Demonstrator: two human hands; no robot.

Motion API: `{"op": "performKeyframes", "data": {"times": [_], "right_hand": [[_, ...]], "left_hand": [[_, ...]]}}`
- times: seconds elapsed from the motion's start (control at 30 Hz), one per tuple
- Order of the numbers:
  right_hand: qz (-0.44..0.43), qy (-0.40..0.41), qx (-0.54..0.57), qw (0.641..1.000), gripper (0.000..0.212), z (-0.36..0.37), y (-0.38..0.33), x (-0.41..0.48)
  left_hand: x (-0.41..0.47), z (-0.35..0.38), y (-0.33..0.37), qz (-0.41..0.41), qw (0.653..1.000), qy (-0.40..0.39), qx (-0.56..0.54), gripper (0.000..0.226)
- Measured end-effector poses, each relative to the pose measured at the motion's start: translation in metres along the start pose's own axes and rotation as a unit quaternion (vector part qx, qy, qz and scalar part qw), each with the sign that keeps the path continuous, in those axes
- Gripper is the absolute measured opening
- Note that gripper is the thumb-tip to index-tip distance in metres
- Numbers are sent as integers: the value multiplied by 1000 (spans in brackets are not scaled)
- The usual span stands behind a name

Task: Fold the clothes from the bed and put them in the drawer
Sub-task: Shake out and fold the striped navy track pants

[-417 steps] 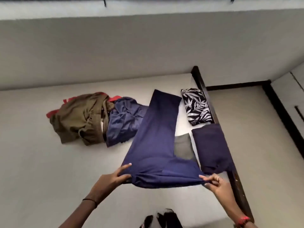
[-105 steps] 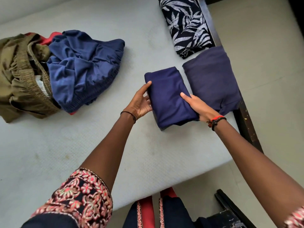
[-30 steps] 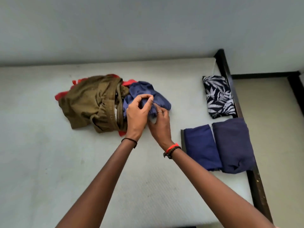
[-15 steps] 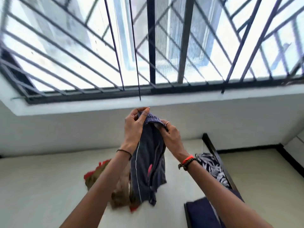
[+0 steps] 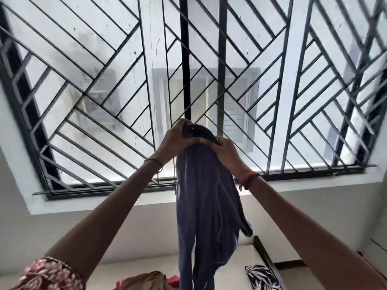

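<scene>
We record a patterned sleeve (image 5: 48, 275) at lower left. On the bed (image 5: 125, 268) lie an olive garment (image 5: 144, 280) and, touching it, a red cloth (image 5: 172, 281). The left hand (image 5: 173, 141) is raised before the window grille (image 5: 104, 91), its fingers (image 5: 180, 127) curled round the top edge of a blue garment (image 5: 205, 206), which hangs straight down between the arms. The right hand (image 5: 227, 152), close beside the left, pinches the same edge. A folded leaf-print cloth (image 5: 261, 276) lies at the bed's right side.
</scene>
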State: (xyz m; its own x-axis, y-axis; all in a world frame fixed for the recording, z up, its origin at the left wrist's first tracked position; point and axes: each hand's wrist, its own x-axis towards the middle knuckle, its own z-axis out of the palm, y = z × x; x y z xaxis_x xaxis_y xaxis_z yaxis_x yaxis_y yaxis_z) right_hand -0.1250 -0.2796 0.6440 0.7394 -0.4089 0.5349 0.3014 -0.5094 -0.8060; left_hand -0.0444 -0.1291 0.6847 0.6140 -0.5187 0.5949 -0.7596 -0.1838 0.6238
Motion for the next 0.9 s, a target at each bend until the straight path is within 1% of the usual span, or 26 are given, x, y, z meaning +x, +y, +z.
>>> {"op": "performKeyframes", "data": {"times": [0.03, 0.1, 0.13, 0.17, 0.23, 0.27, 0.3, 0.37, 0.4, 0.47, 0.53, 0.57, 0.63, 0.67, 0.7, 0.77, 0.83, 0.9], "right_hand": [[1, 1, 0, 1000, 27, -8, -9, 5], [6, -2, 17, 1000, 24, -20, -20, 12], [11, -9, 24, 1000, 26, -24, -22, 15], [13, -19, 30, 999, 29, -28, -24, 16], [3, -56, 19, 998, 44, -35, -21, 16], [-9, -75, -18, 997, 53, -39, -16, 14], [-24, -89, -74, 993, 59, -44, -11, 8], [-44, -82, -179, 979, 58, -54, 10, -4], [-41, -82, -205, 974, 53, -56, 21, -10], [-2, -65, -240, 969, 38, -65, 37, -19], [51, -39, -251, 966, 25, -75, 47, -19], [64, -32, -245, 967, 23, -81, 52, -16], [83, -40, -219, 971, 22, -96, 57, -7], [89, -49, -209, 973, 21, -104, 57, -3], [97, -55, -200, 973, 19, -111, 55, 1], [104, -63, -167, 978, 16, -125, 47, 5], [102, -97, -127, 982, 15, -140, 34, 6], [103, -165, -96, 976, 31, -153, 23, 7]], "left_hand": [[6, -5, 10, 23, 999, 13, 28, 46], [18, -12, 28, 97, 989, 32, 108, 30], [23, -15, 37, 131, 975, 39, 175, 26], [29, -16, 43, 154, 954, 49, 251, 26], [44, -20, 53, 193, 906, 84, 368, 29], [51, -23, 58, 203, 892, 105, 390, 29], [57, -27, 62, 204, 888, 121, 395, 29], [72, -35, 69, 193, 894, 144, 378, 29], [79, -40, 71, 186, 894, 154, 377, 29], [94, -48, 74, 183, 886, 169, 392, 29], [103, -54, 73, 180, 877, 168, 412, 29], [105, -57, 71, 179, 875, 164, 419, 29], [107, -62, 64, 181, 876, 152, 421, 29], [106, -64, 59, 174, 882, 140, 414, 28], [106, -67, 53, 155, 897, 120, 396, 27], [103, -69, 41, 90, 933, 65, 344, 24], [101, -71, 27, 44, 951, 15, 305, 23], [96, -73, 16, 28, 957, -17, 287, 22]]}}
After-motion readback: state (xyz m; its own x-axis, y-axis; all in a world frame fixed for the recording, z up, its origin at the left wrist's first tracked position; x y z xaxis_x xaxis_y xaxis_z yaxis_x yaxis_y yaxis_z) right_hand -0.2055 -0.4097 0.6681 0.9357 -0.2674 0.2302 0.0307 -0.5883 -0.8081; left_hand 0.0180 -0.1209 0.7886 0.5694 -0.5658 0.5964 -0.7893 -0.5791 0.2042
